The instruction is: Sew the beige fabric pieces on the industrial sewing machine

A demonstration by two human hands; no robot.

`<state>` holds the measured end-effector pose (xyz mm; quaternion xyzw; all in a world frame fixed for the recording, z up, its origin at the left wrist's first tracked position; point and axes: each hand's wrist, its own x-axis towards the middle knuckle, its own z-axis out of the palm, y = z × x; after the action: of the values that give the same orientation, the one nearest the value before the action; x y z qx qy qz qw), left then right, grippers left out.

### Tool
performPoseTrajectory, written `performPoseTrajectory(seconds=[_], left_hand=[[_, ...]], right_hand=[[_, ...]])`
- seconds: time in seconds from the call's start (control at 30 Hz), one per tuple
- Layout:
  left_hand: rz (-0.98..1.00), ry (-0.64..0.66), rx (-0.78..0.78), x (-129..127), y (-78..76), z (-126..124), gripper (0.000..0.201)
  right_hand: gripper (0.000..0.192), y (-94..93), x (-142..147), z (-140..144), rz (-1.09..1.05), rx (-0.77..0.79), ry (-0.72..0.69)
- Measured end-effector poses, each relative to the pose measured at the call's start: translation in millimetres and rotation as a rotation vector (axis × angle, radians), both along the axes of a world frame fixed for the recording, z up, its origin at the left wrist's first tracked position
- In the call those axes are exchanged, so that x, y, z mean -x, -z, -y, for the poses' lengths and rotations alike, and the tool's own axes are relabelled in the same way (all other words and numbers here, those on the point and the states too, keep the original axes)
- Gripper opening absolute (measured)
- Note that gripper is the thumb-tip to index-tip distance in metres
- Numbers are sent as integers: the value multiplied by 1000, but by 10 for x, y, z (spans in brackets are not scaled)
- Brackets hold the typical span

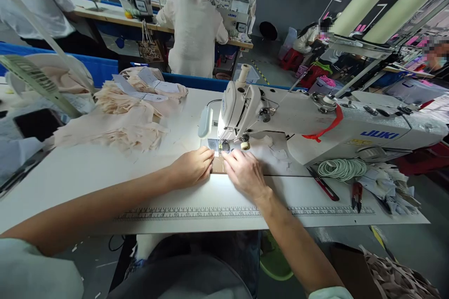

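Note:
My left hand (194, 166) is closed at the left of the sewing machine's presser foot (223, 145), fingertips pinched together at the edge of a small tan fabric piece (218, 164). On the other side of that fabric, my right hand (245, 173) has its fingers bent and drawn together on the fabric's right edge, close to the foot. The fabric lies flat on the bed under the needle area of the white sewing machine (266, 112). My fingers hide part of its edges.
Stacks of pale pink fabric pieces (133, 98) lie at the left, near a dark phone (38, 124). At the right are tweezers (323, 183), thread snips (357, 196) and a coil of pale green cord (342, 169). A printed ruler (203, 214) runs along the table's front.

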<state>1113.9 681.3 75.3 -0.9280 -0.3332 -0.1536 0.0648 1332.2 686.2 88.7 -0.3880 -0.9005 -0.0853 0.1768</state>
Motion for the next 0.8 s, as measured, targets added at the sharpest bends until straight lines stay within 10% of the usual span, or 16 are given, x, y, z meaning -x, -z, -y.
performPoseTrajectory(seconds=[0.53, 0.8], left_hand=[[-191, -61, -240, -145, 86, -159, 38], [-112, -46, -103, -135, 28, -141, 37]], right_hand=[[29, 83, -164, -107, -97, -10, 121], [32, 70, -158, -293, -293, 177, 182]])
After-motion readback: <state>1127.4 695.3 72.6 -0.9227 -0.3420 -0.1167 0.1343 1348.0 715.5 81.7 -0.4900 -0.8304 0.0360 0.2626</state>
